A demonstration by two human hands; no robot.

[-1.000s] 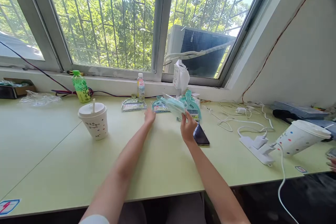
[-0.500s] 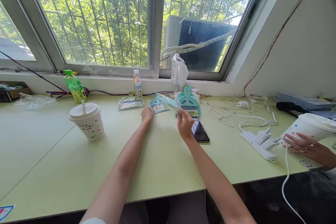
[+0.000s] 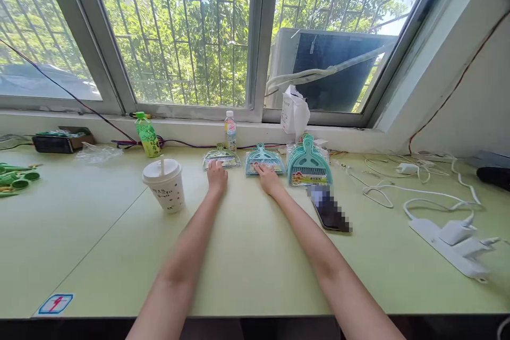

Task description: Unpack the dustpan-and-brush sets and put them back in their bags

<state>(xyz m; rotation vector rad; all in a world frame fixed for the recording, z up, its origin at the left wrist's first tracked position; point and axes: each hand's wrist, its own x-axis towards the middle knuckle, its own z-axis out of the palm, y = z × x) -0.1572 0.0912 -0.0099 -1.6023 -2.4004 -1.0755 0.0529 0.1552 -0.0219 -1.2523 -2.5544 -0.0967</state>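
Three groups of packaged small dustpan-and-brush sets lie in a row near the window. My left hand (image 3: 217, 176) touches the front edge of the left olive-green set (image 3: 221, 157), its fingers apart. On the middle teal set (image 3: 264, 158) rests my right hand (image 3: 269, 178), fingers spread over the front of its wrapping. The larger teal sets (image 3: 308, 164) are stacked to the right, untouched. Just in front of that stack lies a black phone (image 3: 330, 212), partly pixelated.
A lidded cup with a straw (image 3: 164, 186) stands left of my left arm. Behind are a green bottle (image 3: 147, 135), a small bottle (image 3: 230, 132) and a tissue pack (image 3: 294, 111). A power strip (image 3: 446, 247) with white cables lies at right.
The teal set that my right hand held up is now down on the middle group. My left hand has moved from there to the left set. The view has turned left.
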